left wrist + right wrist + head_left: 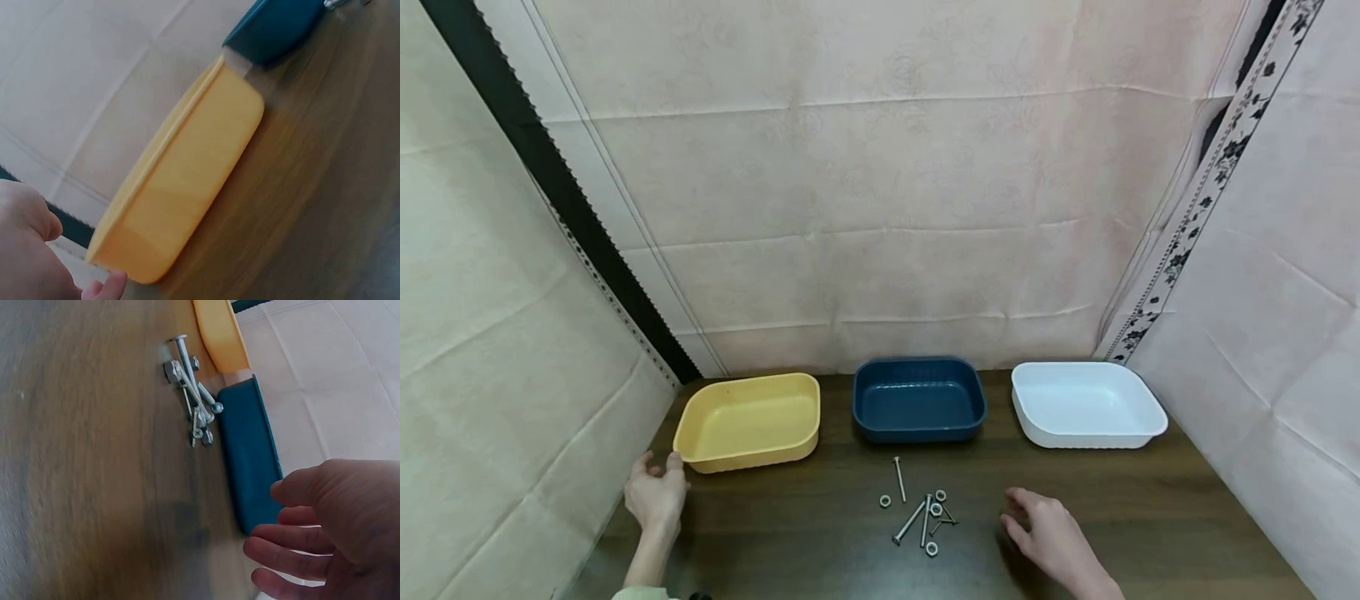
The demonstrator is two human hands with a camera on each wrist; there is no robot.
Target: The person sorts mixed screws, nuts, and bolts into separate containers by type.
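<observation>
My left hand (657,493) is at the near left corner of a yellow tray (748,457), one fingertip right at its wall and the others loosely bent beside it. The left wrist view shows the same yellow tray (187,169) from its side, with the hand (31,250) at its lower end. My right hand (1052,533) hovers over the table with fingers relaxed, holding nothing. Left of it lies a loose group of metal screws (910,523) and nuts (932,549). In the right wrist view the right hand (312,531) has its fingers spread loosely, overlapping a dark blue tray (250,450).
Behind the hardware stands the dark blue tray (919,435), with a white tray (1090,442) to its right. A single screw (899,479) and a nut (885,501) lie apart from the group. Pale cloth (865,208) hangs behind the wooden table (790,533) and on both sides.
</observation>
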